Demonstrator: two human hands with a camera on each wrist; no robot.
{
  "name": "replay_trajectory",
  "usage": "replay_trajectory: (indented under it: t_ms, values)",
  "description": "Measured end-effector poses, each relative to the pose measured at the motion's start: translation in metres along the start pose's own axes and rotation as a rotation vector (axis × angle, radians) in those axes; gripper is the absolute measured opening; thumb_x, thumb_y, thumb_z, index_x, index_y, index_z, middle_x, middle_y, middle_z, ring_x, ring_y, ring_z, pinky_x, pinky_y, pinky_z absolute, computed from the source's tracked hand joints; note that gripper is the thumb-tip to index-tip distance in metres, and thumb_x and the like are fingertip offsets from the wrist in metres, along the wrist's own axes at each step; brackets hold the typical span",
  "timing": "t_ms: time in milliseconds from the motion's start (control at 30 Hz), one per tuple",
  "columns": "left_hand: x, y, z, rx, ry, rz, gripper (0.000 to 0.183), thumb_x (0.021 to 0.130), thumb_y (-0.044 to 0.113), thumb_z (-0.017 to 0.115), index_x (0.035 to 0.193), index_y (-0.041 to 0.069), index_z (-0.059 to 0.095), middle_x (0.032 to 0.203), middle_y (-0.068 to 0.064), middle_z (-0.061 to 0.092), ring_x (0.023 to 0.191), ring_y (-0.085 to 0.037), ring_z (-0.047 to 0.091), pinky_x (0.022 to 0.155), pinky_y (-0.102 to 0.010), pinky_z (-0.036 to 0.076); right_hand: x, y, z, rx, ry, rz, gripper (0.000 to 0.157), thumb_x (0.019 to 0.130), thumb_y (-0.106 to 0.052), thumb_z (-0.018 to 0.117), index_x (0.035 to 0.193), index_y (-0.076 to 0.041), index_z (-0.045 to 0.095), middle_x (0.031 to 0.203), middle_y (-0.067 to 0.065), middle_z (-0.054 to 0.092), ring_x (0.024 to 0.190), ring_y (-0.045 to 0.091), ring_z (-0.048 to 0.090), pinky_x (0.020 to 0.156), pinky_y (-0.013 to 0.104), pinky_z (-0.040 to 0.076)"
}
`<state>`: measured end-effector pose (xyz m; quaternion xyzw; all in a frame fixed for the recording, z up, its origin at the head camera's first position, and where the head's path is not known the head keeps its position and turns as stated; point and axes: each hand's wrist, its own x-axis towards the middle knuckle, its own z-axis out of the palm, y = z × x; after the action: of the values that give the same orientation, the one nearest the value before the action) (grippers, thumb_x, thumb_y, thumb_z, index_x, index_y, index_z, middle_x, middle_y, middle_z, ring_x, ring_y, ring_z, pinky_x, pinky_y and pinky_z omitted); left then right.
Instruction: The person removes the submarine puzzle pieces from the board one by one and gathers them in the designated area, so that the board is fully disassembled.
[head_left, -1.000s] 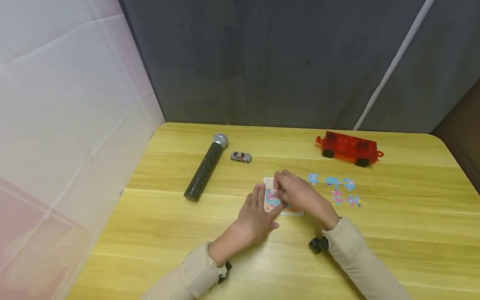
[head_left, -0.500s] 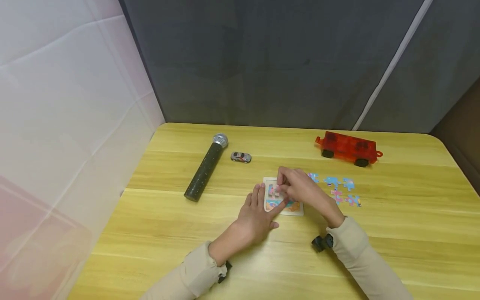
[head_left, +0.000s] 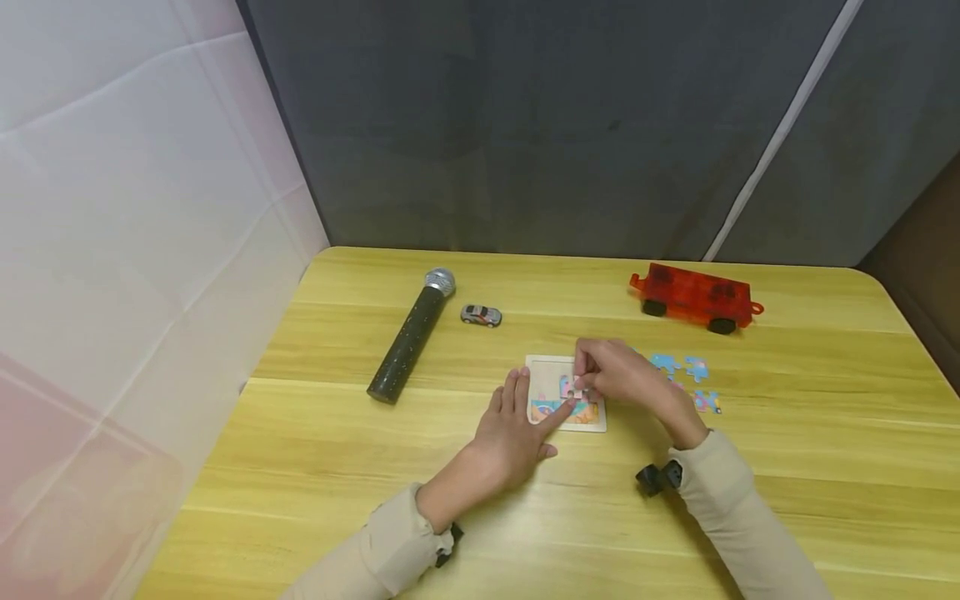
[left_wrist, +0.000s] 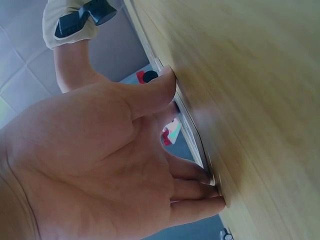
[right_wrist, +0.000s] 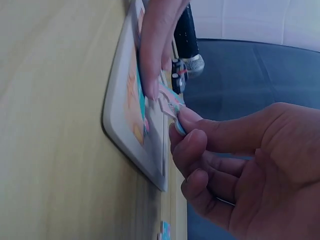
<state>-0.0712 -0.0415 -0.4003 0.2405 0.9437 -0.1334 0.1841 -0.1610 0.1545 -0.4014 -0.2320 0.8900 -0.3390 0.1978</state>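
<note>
A small puzzle tray (head_left: pixel 542 372) with a pale rim lies on the table, its near row filled with colourful pieces (head_left: pixel 542 412). My right hand (head_left: pixel 626 382) pinches a pink and blue puzzle piece (head_left: pixel 566 387) between thumb and index finger, over the tray's right half. In the right wrist view that puzzle piece (right_wrist: pixel 171 103) is tilted above the tray. My left hand (head_left: pixel 508 440) lies with straight fingers at the tray's left edge. Its index finger stretches over the filled row. The left wrist view shows the palm (left_wrist: pixel 100 165) and fingertips down at the table.
Several loose puzzle pieces (head_left: pixel 697 368) lie right of the tray, partly hidden by my right hand. Further back are a black microphone (head_left: pixel 408 346), a small silver toy car (head_left: pixel 481 315) and a red toy wagon (head_left: pixel 697 296). A grey partition (head_left: pixel 510 125) rises behind the table.
My right hand has moved rightward across the tray, carrying the puzzle piece from the left side to the right half. The left hand has stayed in place.
</note>
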Motion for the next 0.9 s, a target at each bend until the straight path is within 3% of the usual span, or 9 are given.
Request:
replay_trajectory:
  t_ms: [667, 900]
  values:
    - [-0.002, 0.0, -0.001, 0.02, 0.023, 0.0, 0.065, 0.116, 0.056, 0.038, 0.176, 0.048, 0.014, 0.178, -0.032, 0.019, 0.168, -0.041, 0.023, 0.134, -0.044, 0.032, -0.018, 0.017, -0.031, -0.031, -0.065, 0.037, 0.018, 0.101, 0.001, 0.075, 0.09, -0.005, 0.062, 0.069, 0.004, 0.061, 0.059, 0.013, 0.055, 0.065, 0.03, 0.048]
    - [-0.002, 0.0, -0.001, 0.042, 0.022, 0.003, 0.065, 0.116, 0.057, 0.037, 0.176, 0.048, 0.013, 0.179, -0.031, 0.019, 0.168, -0.041, 0.023, 0.134, -0.043, 0.031, -0.028, 0.031, -0.041, -0.081, -0.077, 0.119, 0.018, 0.099, 0.003, 0.074, 0.088, -0.004, 0.061, 0.073, 0.006, 0.058, 0.059, 0.015, 0.052, 0.062, 0.031, 0.046]
